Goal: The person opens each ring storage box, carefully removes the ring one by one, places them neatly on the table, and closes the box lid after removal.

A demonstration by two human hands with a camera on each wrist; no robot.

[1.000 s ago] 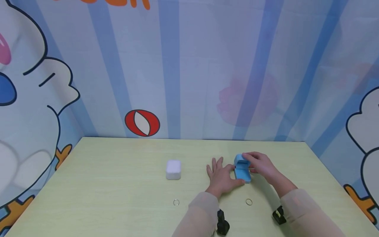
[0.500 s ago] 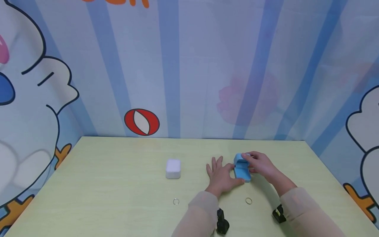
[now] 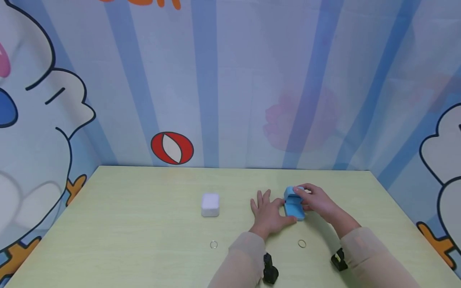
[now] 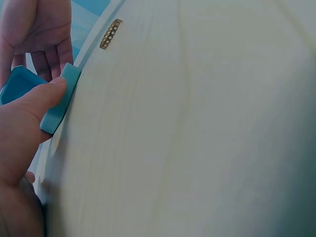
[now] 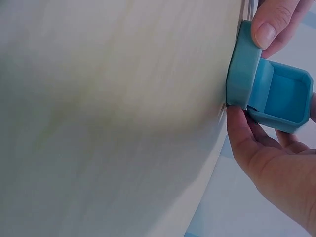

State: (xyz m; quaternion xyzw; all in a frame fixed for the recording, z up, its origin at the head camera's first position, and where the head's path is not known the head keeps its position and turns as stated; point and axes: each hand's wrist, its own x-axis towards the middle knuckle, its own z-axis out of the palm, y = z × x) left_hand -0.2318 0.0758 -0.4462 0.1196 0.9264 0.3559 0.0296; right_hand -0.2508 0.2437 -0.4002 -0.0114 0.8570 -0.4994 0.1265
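A small light-blue ring box (image 3: pixel 294 209) stands on the table with its lid raised. My left hand (image 3: pixel 268 216) pinches its base between thumb and index finger, the other fingers spread out to the left. My right hand (image 3: pixel 318 202) grips the lid from the right side, thumb on its top edge. In the right wrist view the hollow lid (image 5: pixel 286 94) shows, and the left thumb presses on the base's front. Nearer the person lies a thin gold-coloured ring (image 3: pixel 301 243); in the left wrist view it appears as a studded gold band (image 4: pixel 110 34).
A closed white box (image 3: pixel 210 205) stands on the pale wood table (image 3: pixel 144 224) to the left. In front of it lies a thin silver-coloured ring (image 3: pixel 214 244). A printed blue curtain (image 3: pixel 234 88) hangs behind the table's far edge.
The whole head view has shifted slightly. Both hands keep their hold on the ring box, and it, the white box and the rings have not visibly moved on the table.
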